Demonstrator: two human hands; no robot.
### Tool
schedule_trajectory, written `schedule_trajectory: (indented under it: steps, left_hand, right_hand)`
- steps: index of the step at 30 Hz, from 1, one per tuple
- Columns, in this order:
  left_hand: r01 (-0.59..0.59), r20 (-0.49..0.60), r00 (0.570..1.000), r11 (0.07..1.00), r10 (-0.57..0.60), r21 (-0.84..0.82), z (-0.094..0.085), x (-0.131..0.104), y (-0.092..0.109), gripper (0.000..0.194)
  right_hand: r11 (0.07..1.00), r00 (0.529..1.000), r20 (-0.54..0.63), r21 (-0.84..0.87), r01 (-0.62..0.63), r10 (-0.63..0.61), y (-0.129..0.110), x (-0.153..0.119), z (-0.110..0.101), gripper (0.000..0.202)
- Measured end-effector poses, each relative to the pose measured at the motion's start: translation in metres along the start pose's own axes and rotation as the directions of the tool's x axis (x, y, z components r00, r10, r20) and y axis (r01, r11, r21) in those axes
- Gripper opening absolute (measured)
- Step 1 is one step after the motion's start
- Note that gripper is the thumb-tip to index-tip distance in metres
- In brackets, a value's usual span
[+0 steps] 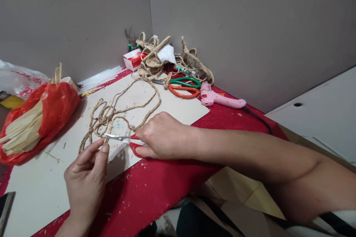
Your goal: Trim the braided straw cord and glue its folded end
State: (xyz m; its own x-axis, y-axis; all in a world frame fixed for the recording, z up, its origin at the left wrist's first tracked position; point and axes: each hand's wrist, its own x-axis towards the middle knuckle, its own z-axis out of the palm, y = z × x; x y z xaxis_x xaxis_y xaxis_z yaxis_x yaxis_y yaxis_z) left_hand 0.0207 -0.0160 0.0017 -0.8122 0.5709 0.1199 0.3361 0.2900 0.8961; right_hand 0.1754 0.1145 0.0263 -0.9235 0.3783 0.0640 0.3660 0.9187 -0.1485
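Left hand [86,177], thumb and forefinger nearly together, pinches a cord [108,112] looped across a white sheet [36,192]; the right hand [162,137], fingers curled around scissors [120,138], holds the blades just above those fingertips.

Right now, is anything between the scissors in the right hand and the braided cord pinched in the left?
Nothing visible. The right hand holds the red-handled scissors with their blades right at the braided cord, beside the left hand's fingertips. The pink glue gun lies well clear.
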Motion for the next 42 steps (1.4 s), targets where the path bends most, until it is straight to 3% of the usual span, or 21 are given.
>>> schedule_trajectory:
  steps: [5,12,16,19,25,30,34,37,40,42]
  left_hand:
    - [-0.026,0.003,1.000,1.000,0.026,-0.014,-0.001,0.001,0.000,0.033]
    - [-0.160,-0.026,0.986,0.984,0.163,0.083,-0.004,0.000,-0.003,0.033]
    - [-0.233,-0.027,0.971,0.962,0.239,0.138,-0.003,0.002,-0.006,0.031]
    - [-0.197,-0.014,0.980,0.976,0.199,0.097,-0.002,0.003,-0.006,0.030]
    - [-0.111,0.029,0.993,0.994,0.110,0.003,-0.005,0.002,0.001,0.037]
    - [-0.083,-0.017,0.996,0.996,0.083,0.034,-0.008,0.004,0.001,0.030]
    - [-0.043,0.120,0.992,0.999,0.044,-0.012,-0.007,0.007,0.001,0.034]
    - [0.168,0.343,0.934,0.968,-0.096,-0.188,-0.006,0.011,0.002,0.036]
    - [0.369,0.584,0.799,0.884,-0.144,-0.287,-0.005,0.011,0.005,0.028]
    - [0.437,0.671,0.729,0.844,-0.131,-0.310,-0.005,0.008,0.009,0.022]
  right_hand:
    - [0.999,0.996,0.088,0.026,-0.022,0.020,0.002,0.002,-0.008,0.032]
    - [1.000,0.998,-0.053,-0.024,0.017,-0.019,0.004,0.001,0.000,0.039]
    - [0.999,1.000,-0.031,-0.035,-0.001,0.000,0.003,0.000,0.000,0.038]
    - [1.000,1.000,-0.005,-0.018,-0.011,0.011,0.004,0.002,-0.002,0.033]
    - [0.991,0.985,-0.150,0.113,-0.074,0.090,0.013,0.009,0.000,0.034]
    - [0.988,0.986,-0.167,0.155,-0.001,0.028,0.012,0.009,0.003,0.033]
    - [0.978,0.993,-0.115,0.206,0.028,-0.004,0.010,0.008,0.005,0.032]
    - [0.968,0.994,-0.102,0.251,-0.021,0.048,0.013,0.011,0.006,0.032]
    - [0.961,0.986,-0.130,0.270,-0.067,0.105,0.018,0.015,0.007,0.033]
    - [0.958,0.985,-0.126,0.275,-0.083,0.122,0.020,0.017,0.007,0.033]
